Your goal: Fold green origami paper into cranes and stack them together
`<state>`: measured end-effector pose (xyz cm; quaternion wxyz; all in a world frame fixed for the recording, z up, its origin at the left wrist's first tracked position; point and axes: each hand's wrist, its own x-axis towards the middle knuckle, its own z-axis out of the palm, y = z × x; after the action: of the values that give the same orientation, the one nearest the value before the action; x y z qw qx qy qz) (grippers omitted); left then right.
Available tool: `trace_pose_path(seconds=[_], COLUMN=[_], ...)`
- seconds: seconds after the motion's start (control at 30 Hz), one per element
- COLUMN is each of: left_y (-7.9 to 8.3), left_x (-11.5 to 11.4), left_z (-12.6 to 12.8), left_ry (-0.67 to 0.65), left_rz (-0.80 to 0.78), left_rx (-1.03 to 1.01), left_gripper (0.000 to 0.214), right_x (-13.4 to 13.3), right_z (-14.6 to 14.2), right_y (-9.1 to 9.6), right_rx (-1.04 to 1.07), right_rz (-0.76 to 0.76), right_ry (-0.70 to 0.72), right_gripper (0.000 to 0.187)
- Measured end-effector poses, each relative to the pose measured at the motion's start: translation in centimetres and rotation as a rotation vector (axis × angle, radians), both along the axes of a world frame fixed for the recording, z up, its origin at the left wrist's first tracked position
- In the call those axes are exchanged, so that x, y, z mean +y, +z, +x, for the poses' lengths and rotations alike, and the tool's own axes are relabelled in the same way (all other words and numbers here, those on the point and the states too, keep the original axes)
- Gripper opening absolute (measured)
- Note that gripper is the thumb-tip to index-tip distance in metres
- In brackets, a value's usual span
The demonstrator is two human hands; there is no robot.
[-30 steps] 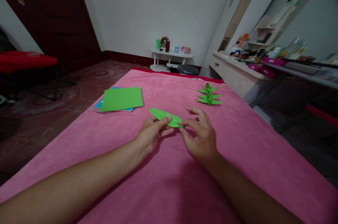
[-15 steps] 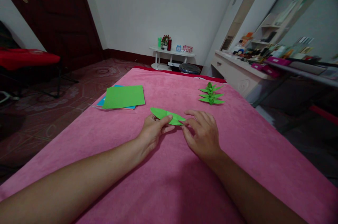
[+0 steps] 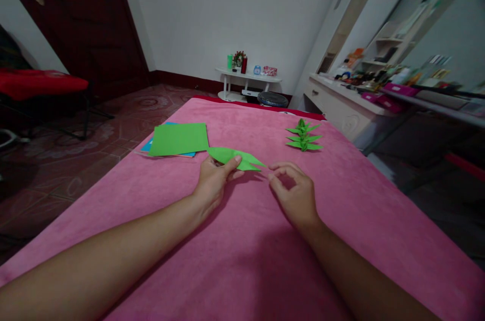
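Observation:
Between thumb and fingers, my left hand [image 3: 216, 175] grips a folded green paper [image 3: 227, 155] just above the pink cloth. The paper is long and leaf-shaped, with its right end split into two narrow points. Just right of those points is my right hand [image 3: 293, 190], its thumb and index finger curved with a gap between them and nothing held. It appears apart from the paper. Farther off on the right lie several green folded paper pieces [image 3: 303, 137] with pointed tips, in a row. A stack of paper sheets [image 3: 179, 139], green on top with blue beneath, lies left of my left hand.
A pink cloth [image 3: 235, 260] covers the surface under my hands. Beyond its far edge stands a small white table [image 3: 248, 76] with ornaments. A cluttered white dresser [image 3: 348, 96] is on the right, and a red chair [image 3: 41, 83] on the left.
My right hand has let go of the paper's right end, and its fingers have parted. My left hand has moved slightly left and up with the paper, whose two points now show spread.

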<state>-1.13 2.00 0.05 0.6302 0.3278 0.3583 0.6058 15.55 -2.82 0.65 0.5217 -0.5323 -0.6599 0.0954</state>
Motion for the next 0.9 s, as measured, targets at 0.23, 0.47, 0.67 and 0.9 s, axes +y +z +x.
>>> trace_pose_path(seconds=[0.23, 0.47, 0.67, 0.9], left_y=[0.4, 0.3, 0.0, 0.2], left_x=[-0.9, -0.5, -0.2, -0.1], left_z=[0.4, 0.4, 0.4, 0.0], left_ry=[-0.140, -0.405, -0.424, -0.598], left_rz=[0.114, 0.138, 0.167, 0.196], left_rx=[0.214, 0.306, 0.351, 0.397], left_gripper=[0.031, 0.031, 0.034, 0.041], right_x=[0.2, 0.2, 0.4, 0.4], right_z=[-1.0, -0.6, -0.5, -0.1], right_y=[-0.1, 0.1, 0.5, 1.3], right_rx=[0.589, 0.596, 0.598, 0.529], right_rz=[-0.491, -0.671, -0.739, -0.727], right_ry=[0.318, 0.485, 0.506, 0.503], right_gripper=[0.037, 0.028, 0.027, 0.025])
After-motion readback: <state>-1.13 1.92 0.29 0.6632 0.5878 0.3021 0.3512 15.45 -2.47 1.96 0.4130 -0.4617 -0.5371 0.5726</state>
